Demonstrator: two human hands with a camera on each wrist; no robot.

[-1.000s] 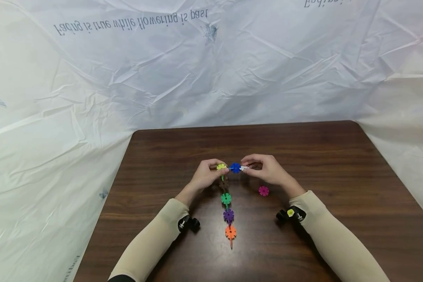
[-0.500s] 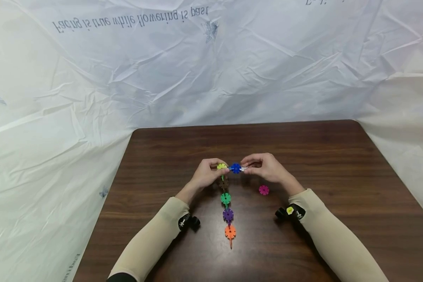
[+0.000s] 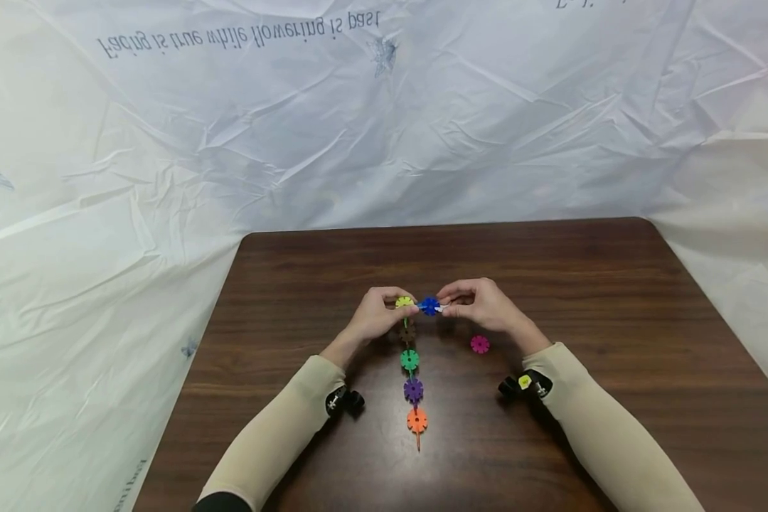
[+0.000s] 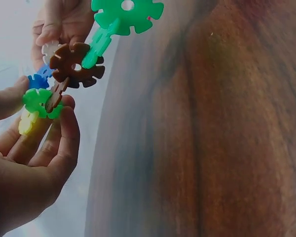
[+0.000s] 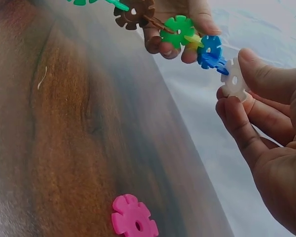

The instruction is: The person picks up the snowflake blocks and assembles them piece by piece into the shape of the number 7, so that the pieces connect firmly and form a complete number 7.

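A chain of slotted plastic snowflake discs runs toward the person in the head view: a yellow disc [image 3: 404, 303], a brown disc [image 3: 407, 333], a green disc [image 3: 409, 360], a purple disc [image 3: 413, 390] and an orange disc [image 3: 417, 420]. My left hand [image 3: 374, 314] pinches the chain at its far end, beside the light-green disc [image 5: 177, 31] and light-blue disc [image 5: 210, 47]. A dark-blue disc [image 3: 430, 306] bridges the two hands. Between thumb and fingers, my right hand [image 3: 486, 306] pinches a white disc [image 5: 234, 79], whose edge meets the blue disc.
One loose pink snowflake disc [image 3: 480, 344] lies on the brown wooden table [image 3: 614, 320], below the right hand. A white printed plastic sheet [image 3: 384, 142] hangs behind the table and at its sides. Cameras are strapped to both wrists.
Both hands keep almost the same place and grip. Slightly less of the white disc shows beside the blue one in the head view. The chain has barely shifted.
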